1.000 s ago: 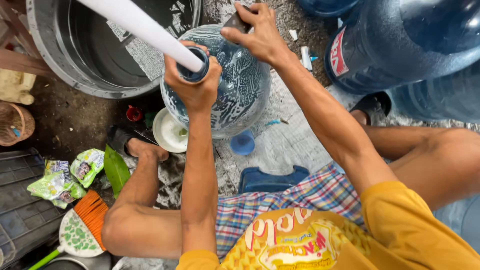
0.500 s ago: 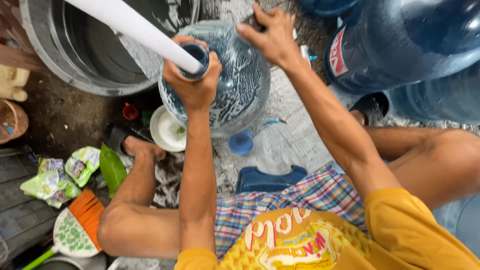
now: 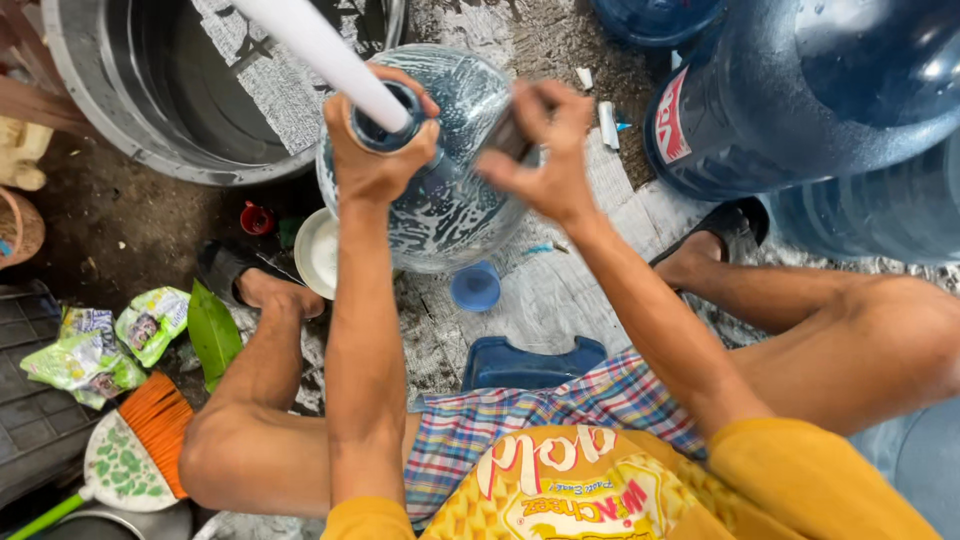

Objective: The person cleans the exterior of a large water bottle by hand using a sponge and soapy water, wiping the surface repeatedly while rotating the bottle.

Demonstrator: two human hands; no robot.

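Observation:
A large clear-blue water jug (image 3: pixel 455 205), streaked inside with white soap foam, stands between my knees. My left hand (image 3: pixel 378 152) is wrapped around its neck, where a white pipe (image 3: pixel 322 52) runs into the mouth. My right hand (image 3: pixel 545 155) hovers over the jug's right shoulder with fingers bent around a small dark object that is blurred. A blue cap (image 3: pixel 475 287) lies on the ground just below the jug.
A big metal basin (image 3: pixel 120 130) sits at top left. Large blue water jugs (image 3: pixel 800 100) stand at the right. A white dish (image 3: pixel 318 252), green packets (image 3: pixel 95 340), a brush with orange bristles (image 3: pixel 140 445) and a blue stool (image 3: pixel 530 362) lie near my legs.
My right hand has come down from the jug's far top to its right shoulder. My left hand keeps its grip on the neck, and the view has shifted slightly.

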